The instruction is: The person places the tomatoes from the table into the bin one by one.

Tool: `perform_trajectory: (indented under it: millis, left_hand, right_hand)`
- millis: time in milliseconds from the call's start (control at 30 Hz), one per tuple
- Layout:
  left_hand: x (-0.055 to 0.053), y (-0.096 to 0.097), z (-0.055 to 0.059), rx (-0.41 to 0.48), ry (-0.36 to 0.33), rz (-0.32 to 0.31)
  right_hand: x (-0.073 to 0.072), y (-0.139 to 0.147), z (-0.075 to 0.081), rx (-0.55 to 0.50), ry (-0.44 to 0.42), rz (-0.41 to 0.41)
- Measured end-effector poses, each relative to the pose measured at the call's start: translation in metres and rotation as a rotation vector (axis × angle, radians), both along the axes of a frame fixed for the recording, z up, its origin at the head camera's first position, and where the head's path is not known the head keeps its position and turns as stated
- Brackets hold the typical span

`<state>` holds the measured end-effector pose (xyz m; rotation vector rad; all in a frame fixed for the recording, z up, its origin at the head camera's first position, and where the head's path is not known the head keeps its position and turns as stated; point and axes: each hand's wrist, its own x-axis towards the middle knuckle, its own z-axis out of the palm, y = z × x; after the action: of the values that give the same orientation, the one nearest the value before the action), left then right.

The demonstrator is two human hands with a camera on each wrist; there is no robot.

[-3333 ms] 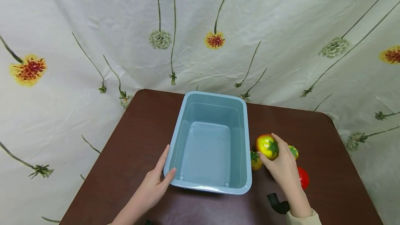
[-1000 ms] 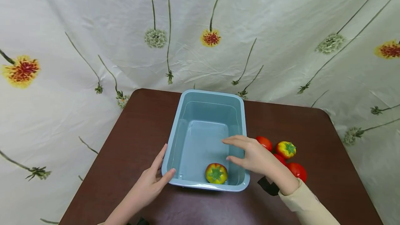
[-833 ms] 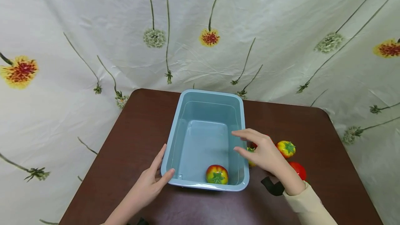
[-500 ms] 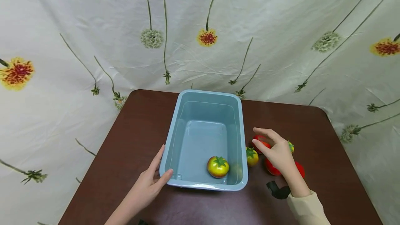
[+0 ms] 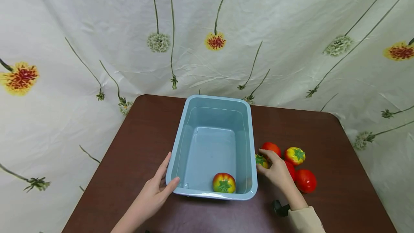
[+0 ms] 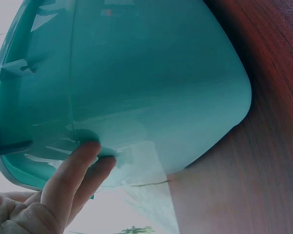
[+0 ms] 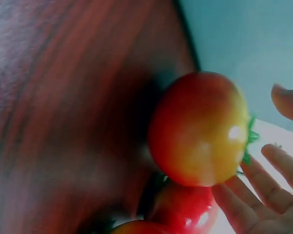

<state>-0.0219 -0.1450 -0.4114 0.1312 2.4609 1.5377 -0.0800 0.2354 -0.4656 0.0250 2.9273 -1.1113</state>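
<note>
A blue-grey plastic tub point(image 5: 213, 150) stands on the table, with one red-and-yellow toy tomato point(image 5: 224, 182) inside near its front wall. My left hand point(image 5: 154, 193) holds the tub's near left corner, thumb over the rim; in the left wrist view its fingers point(image 6: 71, 178) touch the outer wall. Beside the tub's right wall, my right hand point(image 5: 275, 168) reaches over another yellow-red tomato point(image 5: 260, 160). In the right wrist view that tomato point(image 7: 200, 129) sits between spread fingers and thumb, with the thumb apart from it.
Right of my right hand lie a yellow-red tomato point(image 5: 295, 155) and several red ones, including a red tomato point(image 5: 306, 181) nearest me. A black strap-like piece point(image 5: 280, 208) shows by my right wrist. A flowered cloth point(image 5: 207, 46) hangs behind the brown table point(image 5: 326, 146).
My right hand carried a tomato into the tub, let it go, then moved back right and down to the tomato beside the wall. The tomato inside rocked. My left hand stayed.
</note>
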Motion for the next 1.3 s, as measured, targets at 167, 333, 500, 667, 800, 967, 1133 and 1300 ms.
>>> perform_trajectory:
  millis: [167,333,500,667,800,967,1133,1300]
  left_hand:
    - [0.0,0.001,0.001,-0.007,-0.002,0.008]
    - [0.0,0.001,0.001,-0.009,-0.005,0.009]
    - [0.0,0.001,0.002,-0.009,-0.004,0.011]
    - [0.001,0.001,0.003,-0.009,0.001,0.015]
    - [0.001,0.002,0.003,-0.007,0.001,0.014]
    - [0.002,0.002,0.004,-0.011,0.01,0.012]
    - [0.002,0.002,0.004,-0.011,0.018,0.015]
    - [0.002,0.003,0.003,-0.006,0.028,0.018]
  right_hand:
    - [0.0,-0.004,-0.012,0.075,0.009,0.037]
    - [0.003,-0.005,-0.022,0.088,0.023,0.046]
    - [0.006,-0.005,-0.028,0.054,0.04,0.046]
    - [0.007,-0.005,-0.032,0.028,0.034,0.016]
    - [0.009,-0.005,-0.033,0.021,0.026,-0.022]
    - [0.012,-0.003,-0.026,-0.017,-0.028,-0.069]
    - [0.012,0.002,-0.01,-0.058,-0.063,-0.11]
    - [0.009,0.006,0.011,-0.092,-0.039,-0.123]
